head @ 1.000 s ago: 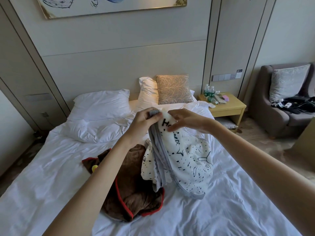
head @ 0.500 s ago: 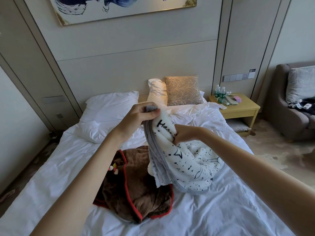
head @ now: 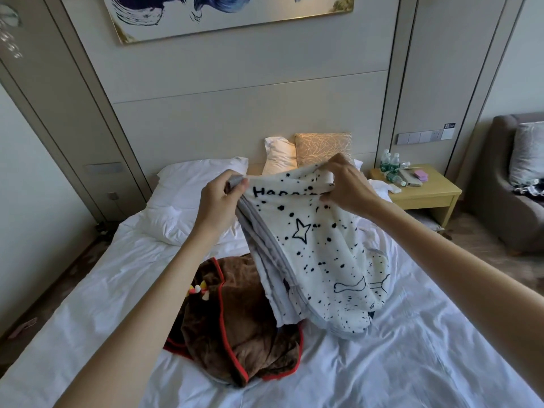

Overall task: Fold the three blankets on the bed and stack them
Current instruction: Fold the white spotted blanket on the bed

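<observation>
Hands aloft, apparent pinch on blanket

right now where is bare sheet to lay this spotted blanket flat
Bare sheet lies left of the brown blanket, out to the edge, and at near right, below the spotted blanket. Crowded: the middle, by the brown blanket; the head, by pillows.

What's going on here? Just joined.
A person at the bed is holding up a white spotted blanket by its top edge. The left hand grips one corner and the right hand pinches the edge further along. The rest hangs bunched down to the sheet. A brown blanket with red trim lies in an unfolded heap beside it. No folded stack shows yet, and I cannot make out a third blanket.
</observation>
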`<move>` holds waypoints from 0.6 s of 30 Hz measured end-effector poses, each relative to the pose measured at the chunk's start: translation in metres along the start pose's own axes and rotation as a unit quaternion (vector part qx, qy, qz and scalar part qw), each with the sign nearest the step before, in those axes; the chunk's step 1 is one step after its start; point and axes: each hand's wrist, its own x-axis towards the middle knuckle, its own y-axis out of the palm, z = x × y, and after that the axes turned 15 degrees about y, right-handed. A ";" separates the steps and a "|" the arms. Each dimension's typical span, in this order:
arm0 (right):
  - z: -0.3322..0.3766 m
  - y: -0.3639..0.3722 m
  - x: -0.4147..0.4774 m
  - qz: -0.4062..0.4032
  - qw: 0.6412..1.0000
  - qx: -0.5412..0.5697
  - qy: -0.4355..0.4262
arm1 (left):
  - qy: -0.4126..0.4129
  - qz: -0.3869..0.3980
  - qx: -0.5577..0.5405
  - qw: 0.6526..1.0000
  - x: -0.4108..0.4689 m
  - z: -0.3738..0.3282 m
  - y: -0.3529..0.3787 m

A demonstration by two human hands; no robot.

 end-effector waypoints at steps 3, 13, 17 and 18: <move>0.002 -0.014 -0.002 -0.044 0.999 0.020 -0.009 | 0.023 -0.047 0.028 0.998 0.012 -0.002 0.002; -0.014 -0.021 -0.012 0.104 0.994 0.017 0.041 | 0.060 0.000 -0.025 0.998 0.018 -0.021 0.021; 0.004 -0.015 -0.021 0.299 0.931 0.208 0.036 | 0.084 0.067 -0.049 0.993 0.016 -0.038 0.045; 0.010 -0.015 -0.021 0.312 0.924 0.220 0.031 | 0.088 0.072 -0.049 0.992 0.015 -0.040 0.051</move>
